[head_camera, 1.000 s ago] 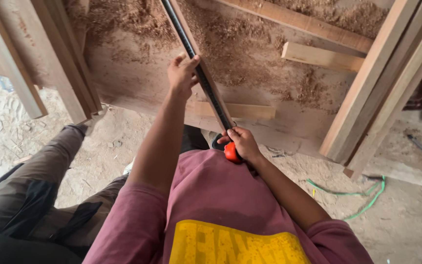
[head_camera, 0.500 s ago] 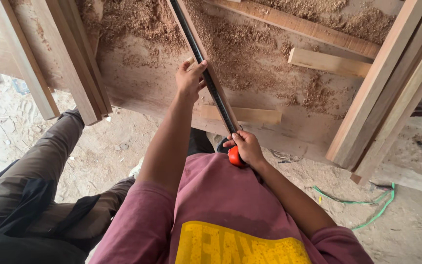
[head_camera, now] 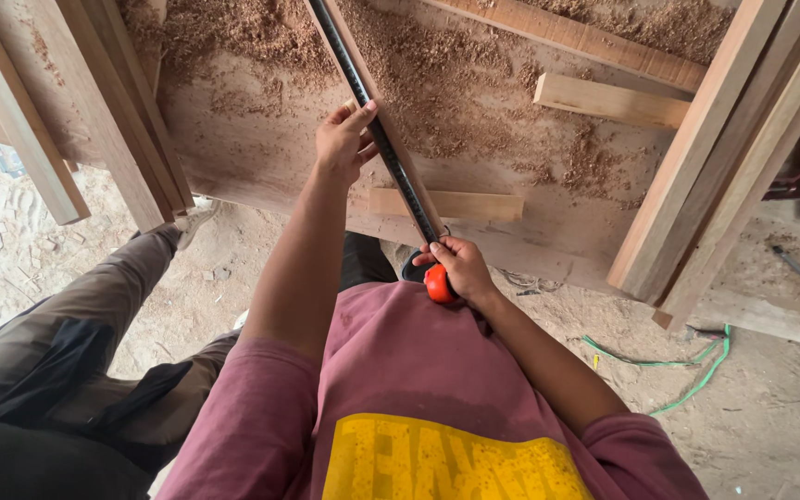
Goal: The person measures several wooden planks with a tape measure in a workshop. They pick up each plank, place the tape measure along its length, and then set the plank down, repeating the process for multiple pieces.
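The right hand (head_camera: pixel 460 264) closes its grip on an orange tape measure case (head_camera: pixel 438 283) held against the maroon shirt (head_camera: pixel 400 370), just off the desk's near edge at 6 o'clock. From the case a dark tape blade (head_camera: pixel 377 130) runs toward 11 o'clock across the desk (head_camera: pixel 261 139) and out of the top of the view. The left hand (head_camera: pixel 343 141) sits beside the blade at its 9 o'clock side, fingertips pressing on it, fingers curled but not wrapped around anything. The blade lies along a narrow wooden strip (head_camera: pixel 437 208). A short wood block (head_camera: pixel 446 204) lies across the desk near its front edge, and a second block (head_camera: pixel 608 100) sits at 2 o'clock. Sawdust (head_camera: pixel 233 37) covers the far part of the desk; no container shows. Long planks (head_camera: pixel 706 157) lean at 3 o'clock, more planks (head_camera: pixel 113 111) at 9 o'clock. A green cord (head_camera: pixel 687 361) lies on the sandy floor. Compared with 0.5 s ago, both hands hold the same places on blade and case; only the view has shifted slightly.
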A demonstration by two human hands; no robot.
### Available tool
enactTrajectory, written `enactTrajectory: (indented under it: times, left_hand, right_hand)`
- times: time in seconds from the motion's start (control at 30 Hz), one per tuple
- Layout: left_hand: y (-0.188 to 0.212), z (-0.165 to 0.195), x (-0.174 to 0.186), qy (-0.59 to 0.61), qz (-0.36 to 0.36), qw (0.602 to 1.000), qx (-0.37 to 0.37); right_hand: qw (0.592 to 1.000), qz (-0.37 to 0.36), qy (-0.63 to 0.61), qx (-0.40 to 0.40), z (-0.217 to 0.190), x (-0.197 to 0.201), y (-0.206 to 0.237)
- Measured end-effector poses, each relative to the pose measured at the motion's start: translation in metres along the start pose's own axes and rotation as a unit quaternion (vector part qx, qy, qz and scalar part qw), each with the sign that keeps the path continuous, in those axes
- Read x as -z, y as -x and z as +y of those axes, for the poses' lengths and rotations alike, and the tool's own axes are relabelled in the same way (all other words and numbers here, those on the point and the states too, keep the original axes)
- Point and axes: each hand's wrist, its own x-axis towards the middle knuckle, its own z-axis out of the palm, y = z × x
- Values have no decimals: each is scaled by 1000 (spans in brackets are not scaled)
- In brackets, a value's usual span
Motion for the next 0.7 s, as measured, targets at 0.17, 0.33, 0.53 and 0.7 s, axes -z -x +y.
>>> enactTrajectory:
  times: [0.17, 0.33, 0.53, 0.7]
  left_hand:
    - [-1, -1, -2, -30, 20, 999, -9]
    - [-1, -7, -6, -76, 78, 994, -29]
    - [16, -27, -4, -63, 24, 992, -106]
    - [26, -22, -7, -104, 37, 990, -90]
  right_hand:
    - [1000, -12, 14, 17, 0, -1, 0]
    - [1000, -15, -9, -15, -2, 2, 1]
    - [999, -12, -26, -41, -3, 3, -1]
    - [999, -20, -14, -38, -6, 5, 1]
